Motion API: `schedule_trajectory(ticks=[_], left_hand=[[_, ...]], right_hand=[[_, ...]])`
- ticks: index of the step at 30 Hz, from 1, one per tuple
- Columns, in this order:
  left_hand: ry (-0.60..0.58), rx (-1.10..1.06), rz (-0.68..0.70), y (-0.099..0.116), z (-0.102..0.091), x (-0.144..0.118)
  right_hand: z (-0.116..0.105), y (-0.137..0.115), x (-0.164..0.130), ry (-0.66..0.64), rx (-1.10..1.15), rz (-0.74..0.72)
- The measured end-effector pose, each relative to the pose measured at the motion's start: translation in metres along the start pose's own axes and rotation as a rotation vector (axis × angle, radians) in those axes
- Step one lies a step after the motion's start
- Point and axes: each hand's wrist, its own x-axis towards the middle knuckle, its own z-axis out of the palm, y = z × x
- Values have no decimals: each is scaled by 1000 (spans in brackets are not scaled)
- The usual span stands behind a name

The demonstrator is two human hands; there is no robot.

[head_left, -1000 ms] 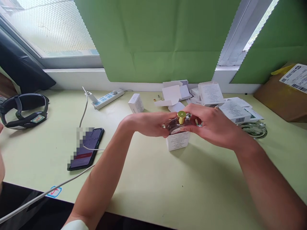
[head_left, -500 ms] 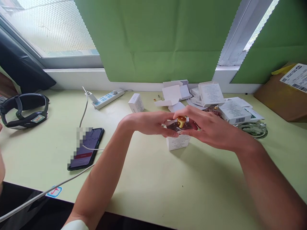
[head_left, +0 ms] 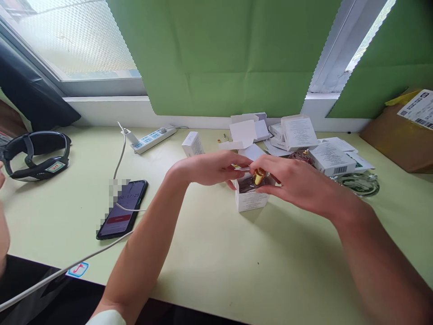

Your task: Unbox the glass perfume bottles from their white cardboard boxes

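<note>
Holding a gold-capped bottle [head_left: 256, 179] in the mouth of a small white box [head_left: 251, 200] mid-table, the right hand [head_left: 297, 183] pinched it with fingers closed. The left hand [head_left: 211, 168] gripped the box flap [head_left: 241, 168]. A phone [head_left: 122, 209] lay well to the left.

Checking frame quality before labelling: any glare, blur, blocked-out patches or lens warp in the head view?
Head view: daylight from the window, which is washed out; soft shadows under both arms on the table. A pixelated patch covers the top of the phone. Wide lens bends the window frame and table edges. The bottle in the small white box is sharp, partly hidden by the left hand and right hand.
</note>
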Motion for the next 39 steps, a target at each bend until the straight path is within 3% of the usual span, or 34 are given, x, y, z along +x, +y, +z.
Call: schedule_trajectory(ticks=[5, 13, 19, 21, 25, 27, 39], left_hand=[[22, 75, -72, 2, 0, 0], [-2, 105, -103, 1, -1, -3], [-23, 135, -55, -4, -6, -8], [-35, 112, -41, -5, -5, -7], [-4, 132, -20, -5, -3, -2], [10, 158, -48, -4, -1, -1], [-18, 168, -38, 1, 0, 0]], right_hand=[[0, -5, -1, -4, -72, 45], [-7, 4, -3, -94, 116, 51], [-27, 30, -15, -46, 297, 308], [-27, 40, -16, -96, 347, 355], [-19, 48, -12, -336, 517, 297], [-15, 47, -10, -392, 575, 252], [-11, 33, -6, -365, 628, 210]])
